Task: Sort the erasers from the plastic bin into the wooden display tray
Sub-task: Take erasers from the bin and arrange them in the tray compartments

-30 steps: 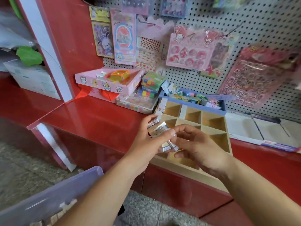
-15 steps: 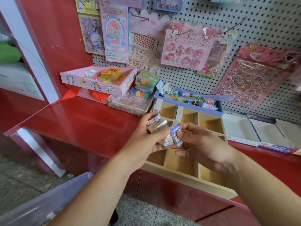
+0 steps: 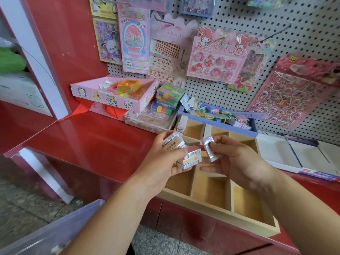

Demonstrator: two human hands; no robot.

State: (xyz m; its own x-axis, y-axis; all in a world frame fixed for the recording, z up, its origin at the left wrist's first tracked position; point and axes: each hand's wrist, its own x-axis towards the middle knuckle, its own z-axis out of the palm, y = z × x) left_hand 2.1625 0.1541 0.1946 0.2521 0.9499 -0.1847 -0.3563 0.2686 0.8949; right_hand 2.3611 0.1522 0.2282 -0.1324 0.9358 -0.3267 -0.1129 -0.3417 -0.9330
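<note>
The left hand (image 3: 158,162) grips a small stack of erasers (image 3: 181,150); the right hand (image 3: 239,162) pinches one wrapped eraser (image 3: 209,149), both above the wooden tray (image 3: 211,206) on the red counter (image 3: 95,137); the plastic bin (image 3: 55,230) is lower left

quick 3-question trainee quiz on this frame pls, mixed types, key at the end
1. True or false: the left hand holds several erasers at once.
2. The right hand pinches: A) one wrapped eraser; B) a pencil; C) nothing.
3. Fill in: the plastic bin shows in the lower ___ corner of the view.
Key: 1 true; 2 A; 3 left.
</note>
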